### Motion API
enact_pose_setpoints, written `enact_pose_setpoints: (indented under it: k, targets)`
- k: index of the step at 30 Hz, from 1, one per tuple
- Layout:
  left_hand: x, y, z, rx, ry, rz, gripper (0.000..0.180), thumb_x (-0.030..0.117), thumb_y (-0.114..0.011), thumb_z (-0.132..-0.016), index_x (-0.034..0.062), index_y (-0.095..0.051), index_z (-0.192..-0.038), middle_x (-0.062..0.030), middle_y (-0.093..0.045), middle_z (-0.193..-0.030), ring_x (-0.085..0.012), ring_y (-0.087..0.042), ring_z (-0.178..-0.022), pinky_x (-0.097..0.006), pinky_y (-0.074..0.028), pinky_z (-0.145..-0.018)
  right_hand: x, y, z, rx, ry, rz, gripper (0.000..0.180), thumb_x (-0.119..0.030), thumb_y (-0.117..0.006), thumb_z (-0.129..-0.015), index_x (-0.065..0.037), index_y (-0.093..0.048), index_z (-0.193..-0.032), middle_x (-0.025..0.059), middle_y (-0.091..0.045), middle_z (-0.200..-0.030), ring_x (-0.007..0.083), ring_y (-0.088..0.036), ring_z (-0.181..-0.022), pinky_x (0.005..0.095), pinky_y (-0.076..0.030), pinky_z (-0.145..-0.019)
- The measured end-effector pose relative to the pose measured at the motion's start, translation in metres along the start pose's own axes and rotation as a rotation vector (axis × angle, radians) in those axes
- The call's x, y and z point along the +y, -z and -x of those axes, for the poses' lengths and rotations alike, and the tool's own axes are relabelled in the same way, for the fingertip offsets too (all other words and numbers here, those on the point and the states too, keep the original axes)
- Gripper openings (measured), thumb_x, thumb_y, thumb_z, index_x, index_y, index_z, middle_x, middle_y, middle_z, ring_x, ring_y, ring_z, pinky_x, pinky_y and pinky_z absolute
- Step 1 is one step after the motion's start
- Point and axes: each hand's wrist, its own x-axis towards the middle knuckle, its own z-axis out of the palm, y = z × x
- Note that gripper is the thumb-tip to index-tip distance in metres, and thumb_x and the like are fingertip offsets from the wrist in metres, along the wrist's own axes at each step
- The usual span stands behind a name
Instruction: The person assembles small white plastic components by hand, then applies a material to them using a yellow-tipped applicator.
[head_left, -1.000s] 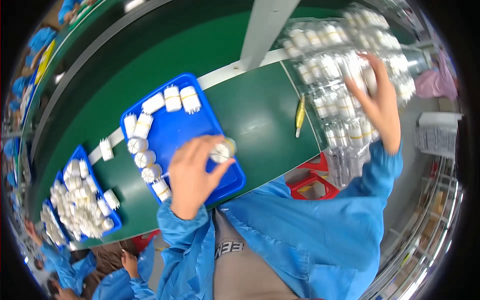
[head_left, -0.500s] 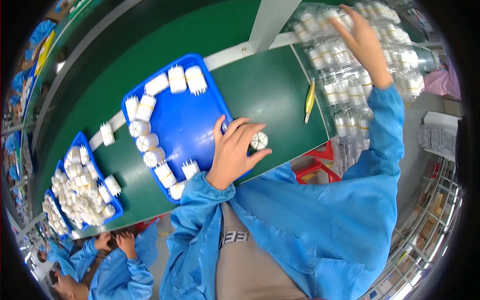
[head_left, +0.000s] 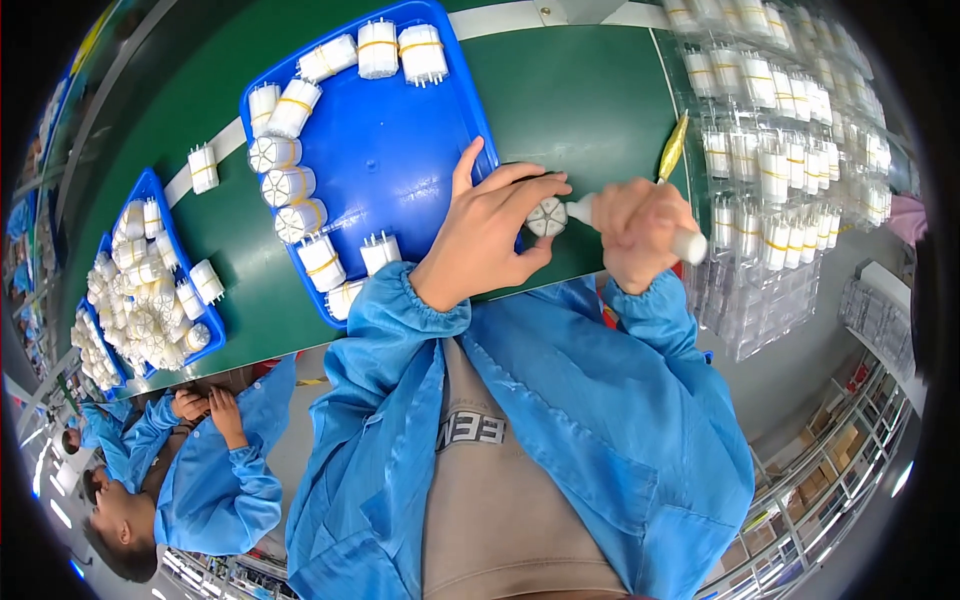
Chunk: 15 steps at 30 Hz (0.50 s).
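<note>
Bundle point(head_left: 546, 218) | face up, axis roughly upright | left hand point(head_left: 490, 228) cupped round it (right hand point(head_left: 642, 228) clenching tube point(head_left: 690, 246))

- We wear a shiny blue jacket point(head_left: 600, 420), open down the front.
- Our left cuff point(head_left: 420, 312) and right cuff point(head_left: 650, 300) are blue too, gathered and puckered.
- Underneath, our brownish-grey shirt point(head_left: 500, 530) has a black-and-white print point(head_left: 478, 430).
</note>
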Motion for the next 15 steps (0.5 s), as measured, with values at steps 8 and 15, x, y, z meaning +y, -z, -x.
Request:
enact_pose_setpoints:
  k: [8, 15]
  targets:
    - [-0.001, 0.0, 0.0, -0.005, 0.013, -0.012, 0.048, 0.015, -0.075, -0.07, 0.0109, -0.067, -0.117, -0.003, -0.071, -0.12, -0.0222, -0.06, -0.122, -0.062, -0.014, -0.12, 0.0, -0.009, 0.0, -0.043, -0.04, 0.244, 0.039, -0.013, -0.053, -0.102, 0.0, -0.042, -0.067, 0.0077, -0.048, -0.054, 0.0125, -0.042, -0.046, 0.0295, -0.032, -0.042]
    - [0.002, -0.005, 0.0, 0.071, 0.038, -0.057, 0.057, 0.017, -0.08, -0.072, 0.0115, -0.062, -0.125, -0.0059, -0.071, -0.119, -0.0231, -0.061, -0.119, -0.059, -0.016, -0.12, 0.005, -0.011, 0.007, -0.128, 0.061, 0.422, 0.037, -0.01, -0.053, -0.101, 0.0, -0.042, -0.067, 0.0071, -0.048, -0.054, 0.0132, -0.042, -0.046, 0.0303, -0.032, -0.042]
